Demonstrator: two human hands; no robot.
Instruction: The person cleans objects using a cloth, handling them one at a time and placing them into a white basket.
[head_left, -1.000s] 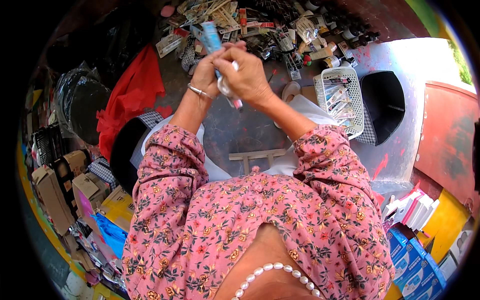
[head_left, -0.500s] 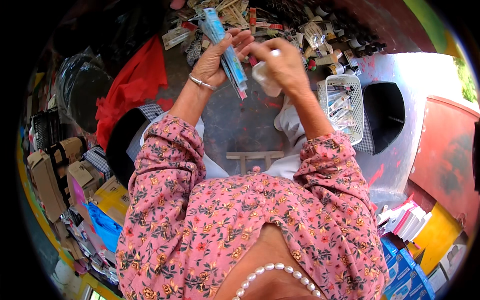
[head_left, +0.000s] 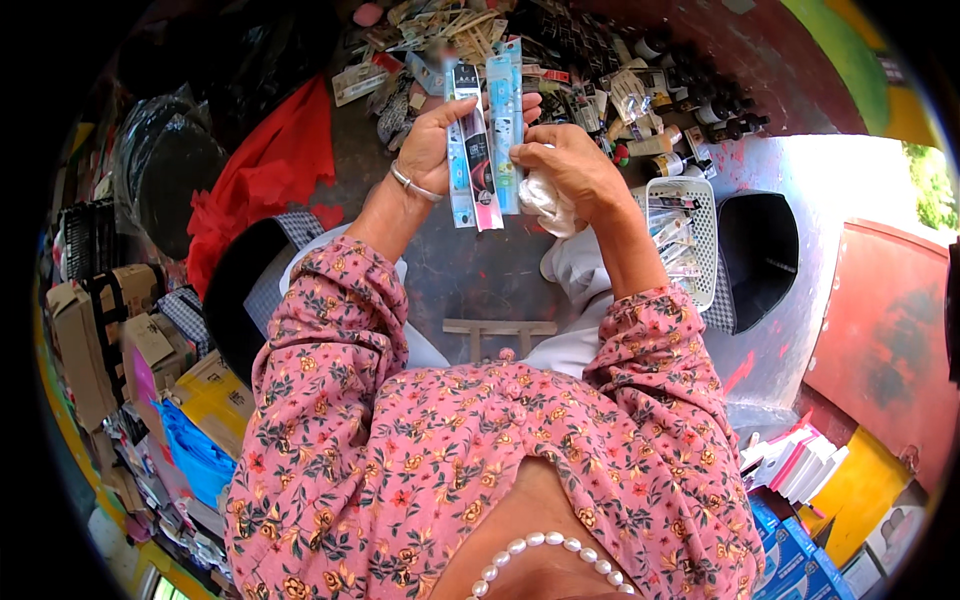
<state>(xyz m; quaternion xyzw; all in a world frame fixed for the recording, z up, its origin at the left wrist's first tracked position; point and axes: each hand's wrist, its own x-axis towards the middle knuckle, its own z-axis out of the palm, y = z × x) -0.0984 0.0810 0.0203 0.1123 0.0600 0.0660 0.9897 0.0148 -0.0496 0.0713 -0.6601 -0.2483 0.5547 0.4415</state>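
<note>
My left hand [head_left: 428,150] is closed round several long slim packets held upright over the floor. At the front is a black, white and pink packet [head_left: 480,160], with a light-blue packet [head_left: 460,190] partly behind it. More light-blue packets [head_left: 504,120] are fanned out to the right. My right hand [head_left: 578,172] pinches the edge of these with its thumb and fingers. Bunched in the same hand is a crumpled white cloth [head_left: 547,206], hanging below the palm. What the packets contain is hard to make out.
A white perforated basket [head_left: 705,240] with small packets stands at the right, beside a black open bin [head_left: 762,250]. Loose packets and bottles [head_left: 715,100] crowd the far floor. Red cloth [head_left: 270,170] and cardboard boxes [head_left: 80,350] lie left. A low wooden stool [head_left: 498,327] sits between my legs.
The packets have turned from a tilted stack to an upright fan, showing the black and pink one in front. My right hand has come down and taken hold of the blue packets' edge.
</note>
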